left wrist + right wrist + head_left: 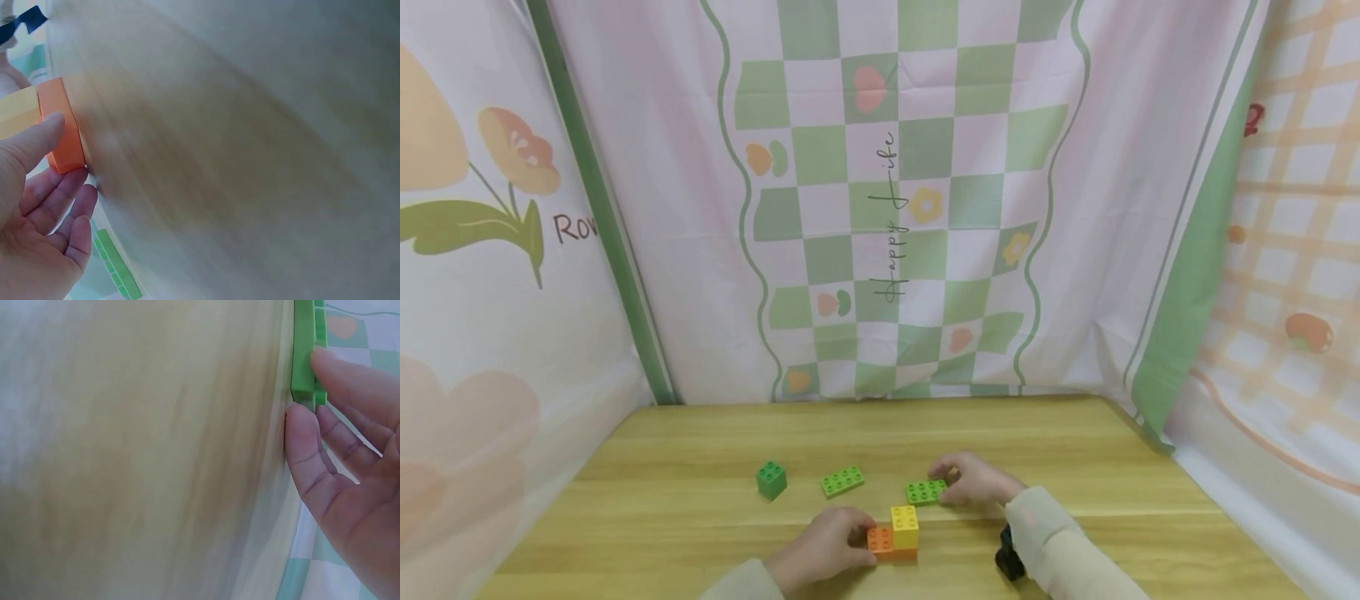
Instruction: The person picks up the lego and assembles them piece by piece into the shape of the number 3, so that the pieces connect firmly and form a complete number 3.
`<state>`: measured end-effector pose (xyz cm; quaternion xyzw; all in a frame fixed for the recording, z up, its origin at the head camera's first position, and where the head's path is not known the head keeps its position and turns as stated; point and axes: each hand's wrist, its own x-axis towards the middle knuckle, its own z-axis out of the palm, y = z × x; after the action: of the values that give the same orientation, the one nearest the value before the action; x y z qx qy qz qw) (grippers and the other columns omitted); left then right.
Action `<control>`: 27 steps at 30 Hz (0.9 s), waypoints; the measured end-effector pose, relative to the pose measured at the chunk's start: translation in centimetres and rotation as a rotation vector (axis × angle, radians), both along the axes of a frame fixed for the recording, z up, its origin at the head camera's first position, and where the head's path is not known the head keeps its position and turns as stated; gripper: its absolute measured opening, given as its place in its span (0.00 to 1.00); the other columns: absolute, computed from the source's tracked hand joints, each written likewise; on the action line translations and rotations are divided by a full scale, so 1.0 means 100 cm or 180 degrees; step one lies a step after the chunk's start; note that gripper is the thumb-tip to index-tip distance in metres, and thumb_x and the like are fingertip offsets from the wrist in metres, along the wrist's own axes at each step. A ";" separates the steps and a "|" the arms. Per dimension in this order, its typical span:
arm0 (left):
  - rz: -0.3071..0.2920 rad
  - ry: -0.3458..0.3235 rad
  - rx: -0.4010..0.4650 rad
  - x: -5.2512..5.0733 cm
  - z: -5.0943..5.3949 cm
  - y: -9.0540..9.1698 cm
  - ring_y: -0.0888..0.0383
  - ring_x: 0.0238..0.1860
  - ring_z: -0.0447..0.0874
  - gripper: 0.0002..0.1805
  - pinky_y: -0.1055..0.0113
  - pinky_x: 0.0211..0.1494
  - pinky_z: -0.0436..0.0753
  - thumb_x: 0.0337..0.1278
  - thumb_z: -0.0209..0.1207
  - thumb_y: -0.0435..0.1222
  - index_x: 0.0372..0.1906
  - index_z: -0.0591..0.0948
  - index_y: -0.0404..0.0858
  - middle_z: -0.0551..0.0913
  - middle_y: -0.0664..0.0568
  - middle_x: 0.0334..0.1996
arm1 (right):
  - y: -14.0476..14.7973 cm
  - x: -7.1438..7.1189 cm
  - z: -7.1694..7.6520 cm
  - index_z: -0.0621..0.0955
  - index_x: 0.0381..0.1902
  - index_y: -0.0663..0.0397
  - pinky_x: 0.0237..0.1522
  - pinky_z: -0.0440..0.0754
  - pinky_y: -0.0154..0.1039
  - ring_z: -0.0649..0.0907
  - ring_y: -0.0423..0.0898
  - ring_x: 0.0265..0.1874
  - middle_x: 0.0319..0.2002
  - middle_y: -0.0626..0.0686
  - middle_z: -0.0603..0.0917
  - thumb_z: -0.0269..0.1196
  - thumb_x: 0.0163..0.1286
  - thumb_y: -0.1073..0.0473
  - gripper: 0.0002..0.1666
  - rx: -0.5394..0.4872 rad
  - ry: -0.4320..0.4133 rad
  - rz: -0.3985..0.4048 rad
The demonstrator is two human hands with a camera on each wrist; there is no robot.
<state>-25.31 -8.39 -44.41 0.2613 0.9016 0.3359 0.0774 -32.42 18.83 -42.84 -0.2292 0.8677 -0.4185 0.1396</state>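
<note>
Fingers, wooden table, patterned curtains

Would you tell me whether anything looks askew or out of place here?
The backdrop looks odd: its "Happy Life" lettering runs sideways. The yellow brick sits squarely on the orange brick; nothing looks spilled or damaged.

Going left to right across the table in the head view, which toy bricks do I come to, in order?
Dark green block → light green brick → orange brick with the yellow block on top → second light green brick, at the right hand.
</note>
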 end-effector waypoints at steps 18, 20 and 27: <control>0.0001 0.0003 -0.0007 0.000 0.001 0.000 0.67 0.37 0.76 0.18 0.68 0.40 0.77 0.43 0.69 0.39 0.43 0.82 0.38 0.80 0.59 0.37 | 0.004 0.000 0.000 0.78 0.46 0.65 0.32 0.80 0.41 0.79 0.49 0.37 0.41 0.54 0.77 0.66 0.53 0.69 0.20 -0.0033 -0.0059 -0.0121; -0.0007 0.0014 -0.0008 0.001 0.001 0.000 0.67 0.37 0.76 0.18 0.68 0.41 0.77 0.43 0.69 0.39 0.43 0.82 0.39 0.80 0.60 0.37 | 0.005 0.001 0.000 0.77 0.46 0.66 0.33 0.80 0.42 0.79 0.49 0.37 0.42 0.55 0.78 0.66 0.53 0.69 0.20 -0.0046 -0.0070 -0.0128; -0.0020 0.0077 0.0000 0.001 0.001 0.000 0.67 0.37 0.76 0.18 0.69 0.41 0.77 0.42 0.69 0.39 0.42 0.82 0.39 0.80 0.59 0.37 | 0.007 -0.002 0.001 0.76 0.48 0.67 0.31 0.81 0.41 0.79 0.48 0.32 0.39 0.56 0.77 0.64 0.56 0.69 0.20 -0.0143 -0.0042 -0.0066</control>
<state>-25.19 -8.44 -44.29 0.2682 0.9016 0.3325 0.0676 -32.60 19.53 -42.70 -0.2205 0.8594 -0.4408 0.1358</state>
